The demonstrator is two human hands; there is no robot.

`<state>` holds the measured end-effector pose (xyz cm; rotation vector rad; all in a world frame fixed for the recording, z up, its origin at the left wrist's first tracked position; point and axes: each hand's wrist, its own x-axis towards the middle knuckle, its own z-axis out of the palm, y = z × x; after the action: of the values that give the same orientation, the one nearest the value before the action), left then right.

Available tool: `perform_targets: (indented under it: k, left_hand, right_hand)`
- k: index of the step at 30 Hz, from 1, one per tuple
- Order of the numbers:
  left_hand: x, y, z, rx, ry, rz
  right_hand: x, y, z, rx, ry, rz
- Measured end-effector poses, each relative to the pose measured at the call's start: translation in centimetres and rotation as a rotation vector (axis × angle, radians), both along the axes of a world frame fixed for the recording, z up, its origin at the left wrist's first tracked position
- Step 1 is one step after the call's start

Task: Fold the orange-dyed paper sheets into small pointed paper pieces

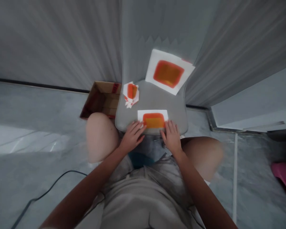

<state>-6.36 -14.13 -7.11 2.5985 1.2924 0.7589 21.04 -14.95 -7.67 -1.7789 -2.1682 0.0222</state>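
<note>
Head view: left hand open and flat, fingers spread, tips resting on the near left edge of the sheet (white, with an orange patch in the middle). Right hand likewise open, palm down, fingertips on the sheet's near right edge. Nothing gripped by either. Both forearms stretched forward over the lap, between the knees. Sheet flat at the near edge of the grey seat; small paper stack farther back on the left, larger sheet at the far end.
</note>
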Motion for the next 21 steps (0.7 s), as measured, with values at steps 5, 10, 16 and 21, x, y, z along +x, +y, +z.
perform_targets:
  k: [5, 10, 16, 21]
  left_hand:
    - [-0.4, 1.3, -0.1, -0.060, 0.084, -0.121]
    - [-1.3, 1.4, -0.3, -0.050, 0.068, -0.128]
    - [-2.0, 2.1, 1.0, -0.040, 0.089, -0.140]
    - [-2.3, 3.2, 1.1, -0.047, 0.123, -0.216]
  right_hand:
    - [1.0, -1.2, 0.5, -0.002, -0.056, 0.144]
    - [2.7, -1.5, 0.2, -0.009, -0.086, 0.208]
    - [4.0, -1.2, -0.7, 0.011, -0.036, 0.298]
    - [4.0, -0.6, -1.0, -0.027, 0.007, 0.307]
